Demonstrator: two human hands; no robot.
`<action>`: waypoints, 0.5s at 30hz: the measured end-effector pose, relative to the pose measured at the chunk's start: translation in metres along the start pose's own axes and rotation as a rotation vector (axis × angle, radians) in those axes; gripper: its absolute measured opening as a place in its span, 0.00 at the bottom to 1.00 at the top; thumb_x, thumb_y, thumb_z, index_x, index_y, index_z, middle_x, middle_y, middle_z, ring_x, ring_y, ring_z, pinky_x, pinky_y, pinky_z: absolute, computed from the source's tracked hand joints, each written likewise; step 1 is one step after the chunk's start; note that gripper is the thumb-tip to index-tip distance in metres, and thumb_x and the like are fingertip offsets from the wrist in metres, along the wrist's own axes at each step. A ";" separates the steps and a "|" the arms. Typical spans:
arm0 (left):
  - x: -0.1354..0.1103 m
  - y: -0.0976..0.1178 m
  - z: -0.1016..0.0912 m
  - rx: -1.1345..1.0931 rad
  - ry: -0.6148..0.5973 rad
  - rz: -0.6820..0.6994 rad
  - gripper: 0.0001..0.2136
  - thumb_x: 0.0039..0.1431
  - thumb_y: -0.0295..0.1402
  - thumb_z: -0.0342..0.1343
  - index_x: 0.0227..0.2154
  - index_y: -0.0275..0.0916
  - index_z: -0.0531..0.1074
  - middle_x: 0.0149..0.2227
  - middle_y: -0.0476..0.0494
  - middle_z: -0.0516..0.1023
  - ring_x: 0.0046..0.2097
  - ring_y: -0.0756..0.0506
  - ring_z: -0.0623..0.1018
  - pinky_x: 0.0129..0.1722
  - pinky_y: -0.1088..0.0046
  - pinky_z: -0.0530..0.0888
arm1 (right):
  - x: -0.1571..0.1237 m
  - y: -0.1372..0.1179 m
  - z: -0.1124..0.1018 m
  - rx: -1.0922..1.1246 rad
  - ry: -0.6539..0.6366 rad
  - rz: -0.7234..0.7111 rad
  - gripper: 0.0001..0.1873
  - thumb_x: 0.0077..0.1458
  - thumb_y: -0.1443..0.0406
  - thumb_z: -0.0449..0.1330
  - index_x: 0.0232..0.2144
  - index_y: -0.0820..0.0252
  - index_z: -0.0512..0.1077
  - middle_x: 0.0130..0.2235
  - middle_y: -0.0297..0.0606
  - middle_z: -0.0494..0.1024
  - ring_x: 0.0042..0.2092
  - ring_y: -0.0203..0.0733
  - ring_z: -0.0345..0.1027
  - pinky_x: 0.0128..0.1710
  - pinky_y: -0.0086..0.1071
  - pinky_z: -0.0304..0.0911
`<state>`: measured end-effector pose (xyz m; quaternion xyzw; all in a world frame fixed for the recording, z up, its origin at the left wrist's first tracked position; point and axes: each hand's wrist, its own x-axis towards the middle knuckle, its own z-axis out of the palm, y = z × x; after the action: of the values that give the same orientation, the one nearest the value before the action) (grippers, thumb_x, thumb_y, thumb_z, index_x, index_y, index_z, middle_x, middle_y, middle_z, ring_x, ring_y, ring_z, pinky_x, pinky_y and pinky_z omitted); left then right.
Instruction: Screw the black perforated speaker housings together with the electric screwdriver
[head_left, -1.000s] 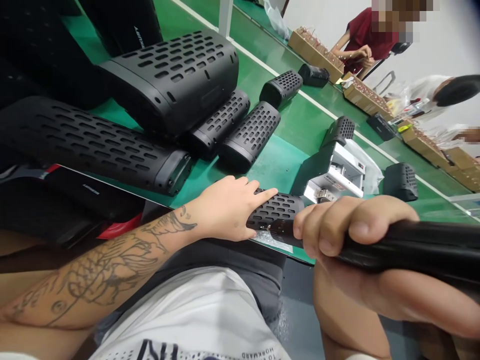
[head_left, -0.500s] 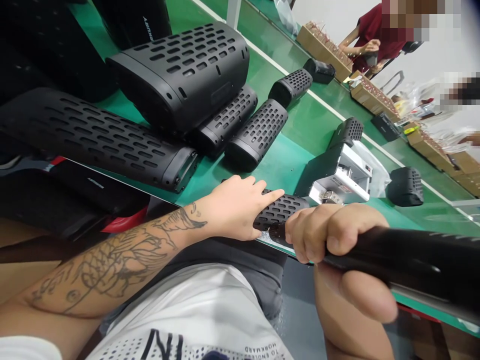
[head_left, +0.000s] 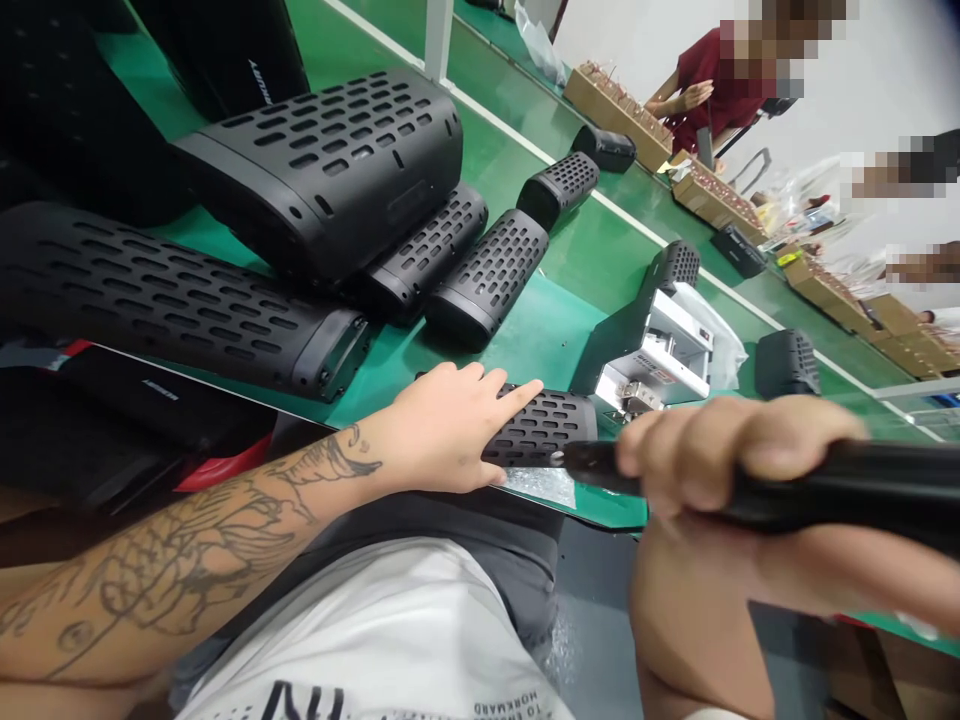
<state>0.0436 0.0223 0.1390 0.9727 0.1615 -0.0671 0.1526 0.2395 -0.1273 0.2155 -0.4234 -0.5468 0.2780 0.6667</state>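
My left hand (head_left: 442, 425) lies over a small black slotted case (head_left: 551, 425) at the table's front edge, fingers across its top and thumb against the near side, holding it. The case lies on its side, its left end hidden under that hand. My right hand (head_left: 739, 450), blurred by motion, is wrapped round a long black electric screwdriver (head_left: 892, 480). The tool lies nearly level, and its tip, with a small shiny bit of metal, points left at the near right side of the case. Whether the tip touches the case I cannot tell.
Several larger black slotted cases (head_left: 330, 170) crowd the left of the green table. A silver-and-black machine (head_left: 660, 350) stands just beyond the held case. Bubble wrap (head_left: 547, 487) lies under the case. Cardboard boxes (head_left: 619, 115) and a person in a dark red shirt (head_left: 709, 75) are across the table.
The view has shifted, so the scene sits slightly further left. My right hand and the screwdriver have turned, with the thumb now stretched along the tool. My left hand keeps its hold.
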 end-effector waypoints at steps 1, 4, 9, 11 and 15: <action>0.000 0.001 0.001 0.005 0.002 0.003 0.54 0.69 0.56 0.75 0.89 0.44 0.58 0.68 0.28 0.83 0.63 0.24 0.86 0.56 0.51 0.81 | 0.003 -0.001 -0.011 -0.064 0.131 -0.101 0.21 0.68 0.42 0.81 0.44 0.50 0.86 0.26 0.25 0.79 0.21 0.39 0.71 0.28 0.39 0.79; 0.000 0.003 0.003 0.014 0.004 0.011 0.54 0.70 0.55 0.74 0.90 0.43 0.56 0.68 0.27 0.82 0.61 0.25 0.86 0.55 0.50 0.81 | 0.016 0.009 -0.051 -0.281 0.467 -0.329 0.23 0.62 0.45 0.84 0.38 0.54 0.85 0.25 0.27 0.79 0.23 0.41 0.72 0.26 0.38 0.77; 0.003 0.009 0.008 0.001 0.031 0.002 0.53 0.69 0.53 0.75 0.89 0.40 0.59 0.64 0.27 0.84 0.59 0.24 0.87 0.52 0.50 0.81 | 0.026 0.045 -0.094 -0.382 0.614 -0.306 0.24 0.64 0.48 0.81 0.29 0.54 0.78 0.23 0.27 0.75 0.21 0.39 0.69 0.22 0.36 0.72; 0.004 0.010 0.011 -0.022 0.086 0.013 0.52 0.67 0.52 0.77 0.87 0.40 0.63 0.63 0.27 0.85 0.57 0.24 0.87 0.51 0.50 0.82 | 0.023 0.053 -0.098 -0.387 0.614 -0.282 0.27 0.62 0.45 0.82 0.28 0.53 0.76 0.22 0.26 0.75 0.19 0.38 0.67 0.20 0.35 0.70; -0.005 0.000 0.018 -0.091 0.258 0.119 0.43 0.68 0.49 0.77 0.80 0.40 0.72 0.67 0.25 0.84 0.61 0.23 0.87 0.60 0.46 0.83 | 0.014 0.056 -0.096 -0.375 0.603 -0.244 0.29 0.62 0.44 0.82 0.27 0.54 0.74 0.22 0.26 0.75 0.19 0.38 0.69 0.22 0.35 0.73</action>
<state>0.0374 0.0156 0.1231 0.9732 0.1249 0.0749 0.1780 0.3407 -0.1138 0.1696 -0.5328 -0.4139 -0.0455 0.7367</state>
